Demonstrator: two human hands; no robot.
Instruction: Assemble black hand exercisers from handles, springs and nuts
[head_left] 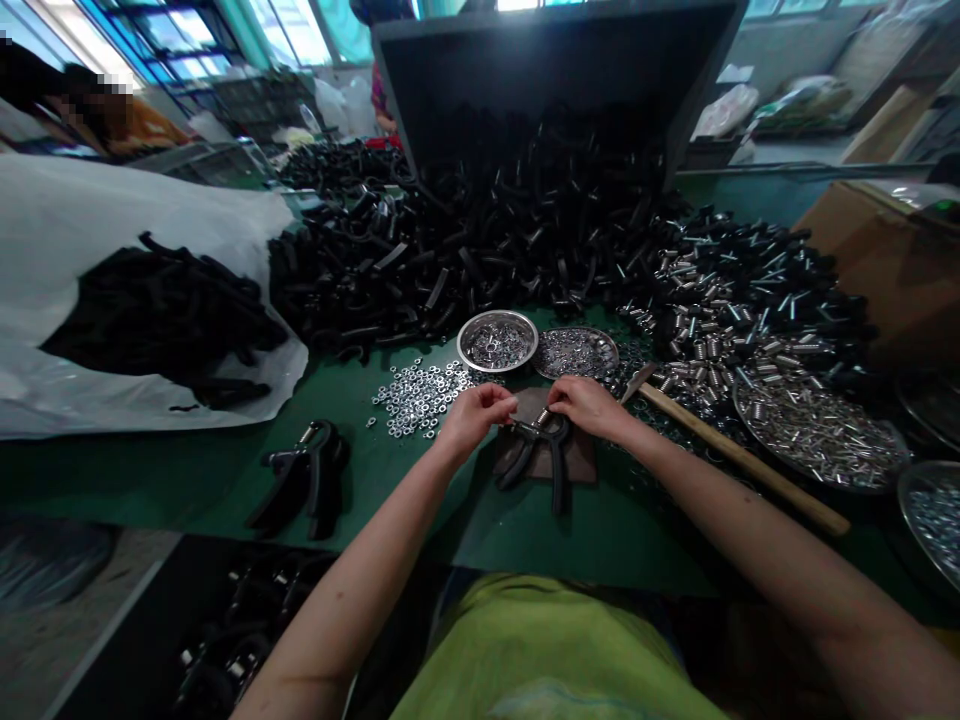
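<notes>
A black two-legged spring clamp (559,465) lies on a small brown plate (586,462) in front of me, its legs pointing towards me. A shiny coil spring (541,417) sits at its top. My left hand (474,418) is closed in a pinch at the clamp's left end; what is between the fingertips is too small to make out. From the right, my right hand (589,405) pinches at the clamp's upper end, beside the spring. Loose nuts (420,400) lie scattered left of my hands. Another black clamp with a spring (319,480) rests further left.
Behind my hands stand a metal bowl (462,350) and a dish of small parts (577,352). A wooden-handled hammer (742,450) lies right. Black parts (480,240) heap at the back; springs (705,310) and a dish of pins (825,430) lie right. A person (142,120) is far left.
</notes>
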